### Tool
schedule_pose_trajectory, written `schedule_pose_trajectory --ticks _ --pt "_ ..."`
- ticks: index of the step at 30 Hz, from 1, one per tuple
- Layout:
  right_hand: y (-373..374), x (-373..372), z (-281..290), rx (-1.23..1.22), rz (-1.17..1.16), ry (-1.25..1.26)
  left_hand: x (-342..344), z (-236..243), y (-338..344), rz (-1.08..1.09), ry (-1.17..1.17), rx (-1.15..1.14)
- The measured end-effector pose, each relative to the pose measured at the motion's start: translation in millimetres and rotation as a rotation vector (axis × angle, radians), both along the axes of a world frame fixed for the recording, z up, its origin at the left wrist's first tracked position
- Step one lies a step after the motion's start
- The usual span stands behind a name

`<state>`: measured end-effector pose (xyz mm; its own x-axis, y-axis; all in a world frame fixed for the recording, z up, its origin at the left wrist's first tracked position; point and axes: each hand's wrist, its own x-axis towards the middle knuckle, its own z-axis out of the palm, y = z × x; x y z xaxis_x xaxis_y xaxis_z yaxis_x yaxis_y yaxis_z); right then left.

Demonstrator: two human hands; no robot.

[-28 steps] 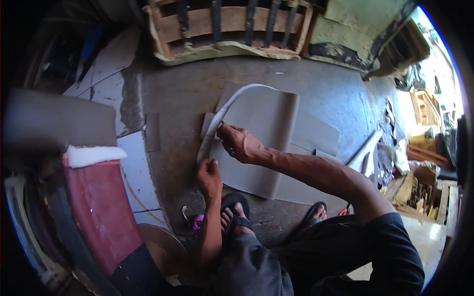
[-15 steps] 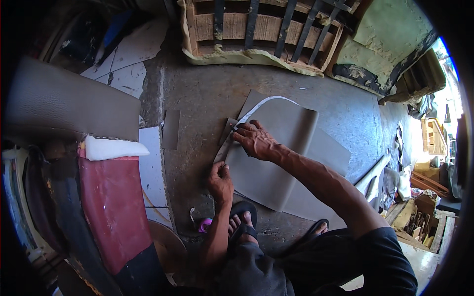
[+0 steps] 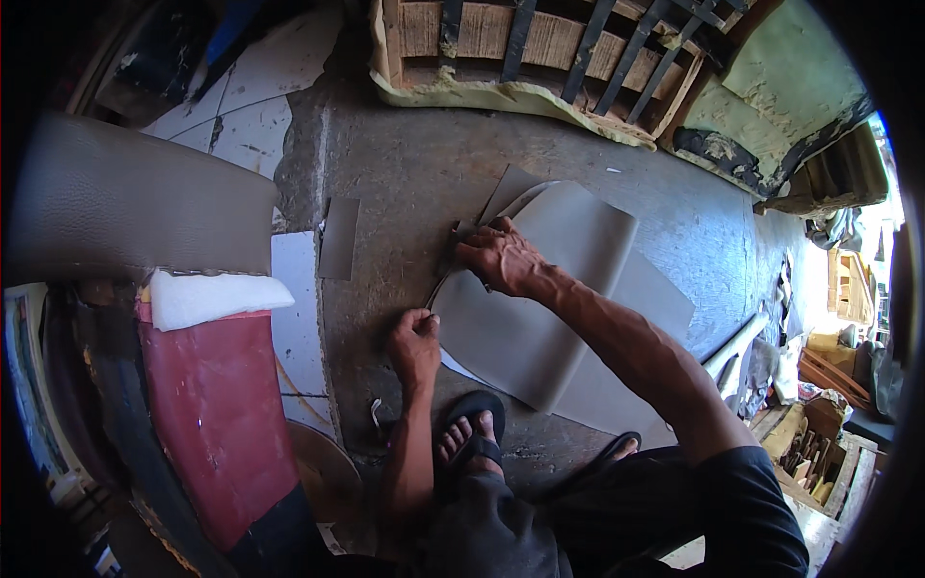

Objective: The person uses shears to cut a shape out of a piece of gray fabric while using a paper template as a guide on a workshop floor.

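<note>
Grey-brown sheets of leather-like material lie stacked on the floor in front of me, the upper one curved at its left edge and folded over at the right. My right hand bends over the upper left edge, its fingers closed around something dark and mostly hidden. Lower down, my left hand is closed in a pinch beside the left edge; what sits between the fingertips is too small to make out. A white underside shows along the lower left edge.
A narrow grey-brown offcut lies left of the sheets. Further left stands a maroon padded piece with white wadding on top. A wooden seat frame with dark straps is at the back. My sandalled foot is close by.
My left hand has shifted slightly left, off the sheet's edge. My right hand has stayed near the upper left edge. The white band along the curve is now mostly covered.
</note>
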<state>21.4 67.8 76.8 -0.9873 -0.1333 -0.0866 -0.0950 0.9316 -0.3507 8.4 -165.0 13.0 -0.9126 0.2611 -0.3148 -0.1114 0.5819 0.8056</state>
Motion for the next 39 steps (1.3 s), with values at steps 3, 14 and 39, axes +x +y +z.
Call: schedule_pose_trajectory --ticks 3,14,39 --pt "-5 -7 -4 -0.068 0.026 0.043 -13 7 -15 -0.057 -0.075 -0.027" --pt "-5 -13 -4 -0.083 0.06 -0.131 -9 19 -22 -0.061 -0.061 -0.029" --pt "-4 17 -14 0.072 0.133 0.08 19 31 -5 -0.171 0.428 -0.083"
